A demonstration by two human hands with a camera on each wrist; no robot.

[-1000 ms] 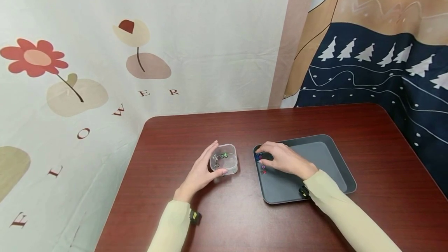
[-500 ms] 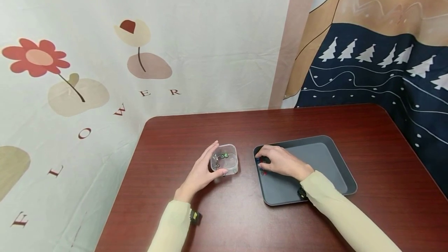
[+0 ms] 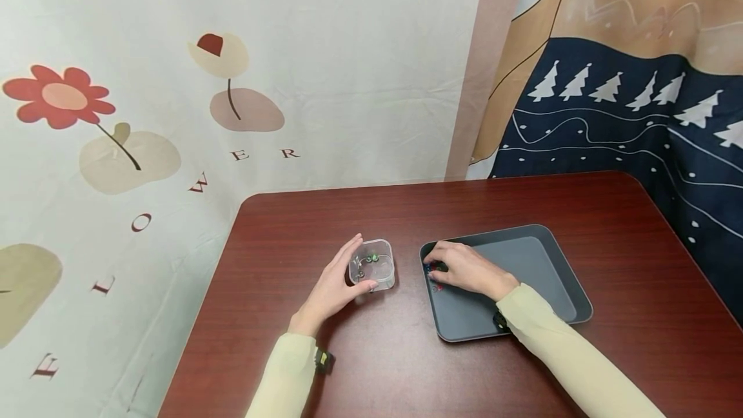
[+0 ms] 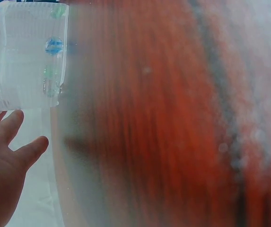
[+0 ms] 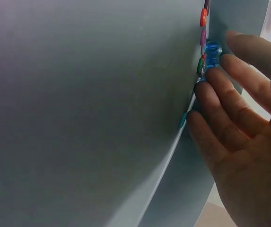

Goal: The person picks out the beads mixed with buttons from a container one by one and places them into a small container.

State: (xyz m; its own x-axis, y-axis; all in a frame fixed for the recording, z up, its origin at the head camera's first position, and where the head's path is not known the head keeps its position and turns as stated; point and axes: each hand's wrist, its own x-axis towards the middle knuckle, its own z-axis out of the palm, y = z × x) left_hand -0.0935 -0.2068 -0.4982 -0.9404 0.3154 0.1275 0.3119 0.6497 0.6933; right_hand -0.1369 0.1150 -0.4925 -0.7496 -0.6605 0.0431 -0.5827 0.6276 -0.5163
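My left hand (image 3: 329,289) holds a small clear plastic box (image 3: 380,266) on the table, with the thumb at its near side and the fingers along its left side. Green and clear marbles (image 3: 372,257) lie inside; the left wrist view also shows a blue marble (image 4: 54,46) through the wall. My right hand (image 3: 473,269) reaches into the left end of a grey tray (image 3: 528,269), thumb and fingertips apart. Right at those fingertips, in the right wrist view, are blue glass marbles (image 5: 213,49). Small flat coloured pieces, such as an orange one (image 5: 203,17) and a teal one (image 5: 182,120), lie alongside.
The dark red wooden table (image 3: 383,353) carries both box and tray, with a strip of tabletop between them. The tray has a raised rim all round. Behind the table hang printed curtains (image 3: 371,82).
My right hand has shifted slightly within the tray's left end, its fingers now lower over the small pieces. My left hand and the box have stayed in place.
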